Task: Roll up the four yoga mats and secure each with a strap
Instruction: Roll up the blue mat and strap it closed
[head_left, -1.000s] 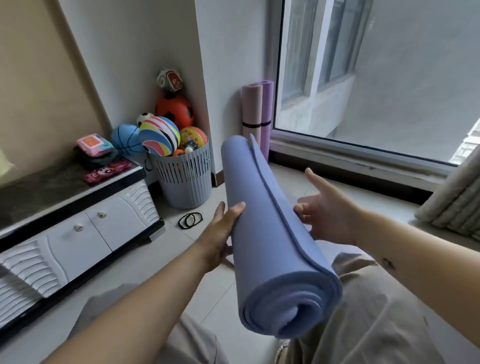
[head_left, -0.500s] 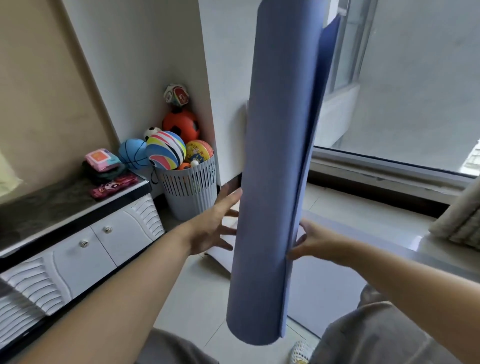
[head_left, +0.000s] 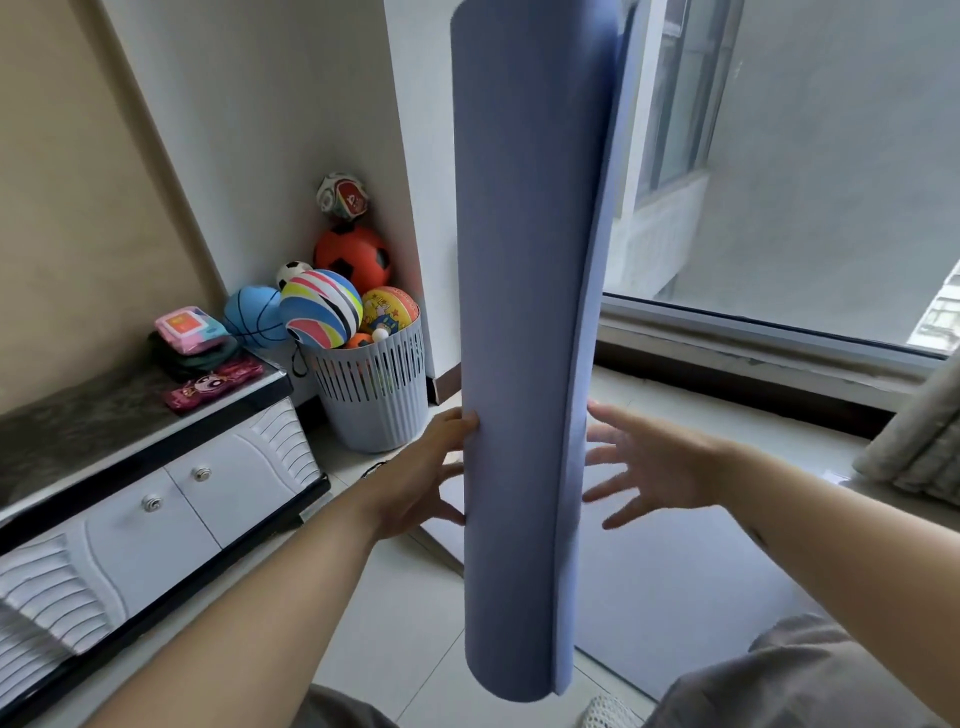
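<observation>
A rolled blue yoga mat (head_left: 524, 322) stands upright in the air in front of me, its loose outer edge running down the right side. My left hand (head_left: 421, 475) touches its left side with straight, spread fingers, thumb against the roll. To the right of the roll, my right hand (head_left: 649, 465) is spread open, and I cannot tell whether it touches. No strap is around the roll. Another mat (head_left: 675, 597) lies flat on the floor below. A thin dark strap loop (head_left: 373, 469) peeks out on the floor beside my left wrist.
A slatted basket (head_left: 374, 395) full of balls stands in the corner. A low white cabinet (head_left: 156, 514) runs along the left wall. A large window (head_left: 805, 182) and its sill fill the right. My knees are at the bottom edge.
The rolled mat swung from lying tilted over my lap to upright. My right hand, on its edge half a second ago, has come away with its fingers spread.
</observation>
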